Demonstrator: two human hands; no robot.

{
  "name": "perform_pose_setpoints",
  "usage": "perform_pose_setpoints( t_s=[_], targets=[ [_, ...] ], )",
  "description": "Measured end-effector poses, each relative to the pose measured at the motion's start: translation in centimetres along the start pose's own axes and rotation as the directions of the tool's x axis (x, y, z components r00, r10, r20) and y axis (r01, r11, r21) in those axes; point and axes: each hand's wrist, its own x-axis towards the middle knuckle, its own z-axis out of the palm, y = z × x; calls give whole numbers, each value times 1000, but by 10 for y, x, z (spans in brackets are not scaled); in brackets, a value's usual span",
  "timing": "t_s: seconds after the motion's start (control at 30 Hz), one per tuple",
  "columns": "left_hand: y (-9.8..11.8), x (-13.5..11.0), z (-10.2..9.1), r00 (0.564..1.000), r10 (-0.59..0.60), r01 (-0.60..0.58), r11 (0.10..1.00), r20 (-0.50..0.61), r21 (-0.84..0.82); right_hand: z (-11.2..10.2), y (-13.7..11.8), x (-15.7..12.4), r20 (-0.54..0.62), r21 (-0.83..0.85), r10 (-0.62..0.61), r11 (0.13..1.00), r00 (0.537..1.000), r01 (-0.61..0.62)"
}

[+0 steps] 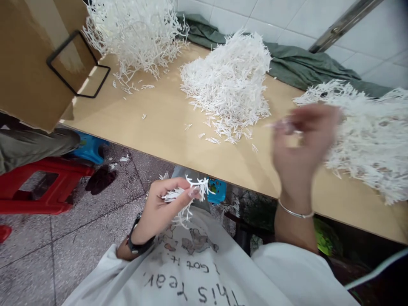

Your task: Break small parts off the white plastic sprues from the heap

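Close to my body, below the table edge, my left hand is closed on a small bunch of thin white branched pieces, pinned between thumb and fingers. Some white tips stick out past the thumb, and others hang below the hand. Blurred by motion, my right hand is raised over the right part of the table, its fingers bent in a pinch. A faint pale sliver shows at its fingertips, too smeared to name. Behind it to the right lies a wide heap of white branched strands. A denser pile of short white pieces lies mid-table.
A looser white tangle sits at the table's far left, by a cardboard box and a black wire frame. Green cloth lines the wall. A red stool and another person's leg are at left.
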Motion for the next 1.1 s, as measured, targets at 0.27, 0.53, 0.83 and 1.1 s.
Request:
perform_pose_setpoints(
  t_s=[0.27,0.53,0.83,1.1],
  targets=[
    [0,9,7,999,-18,20,999,50,-32,45,-51,-30,212,500,-139,866,967,15],
    [-7,8,8,997,-13,14,1000,74,-15,42,-81,-39,452,714,-190,663,872,-226],
    [1,1,10,992,87,-93,994,95,60,32,-92,-43,341,726,82,610,936,-318],
    [9,3,20,979,196,-200,976,62,82,43,-104,-45,82,771,184,610,979,-180]
  ],
)
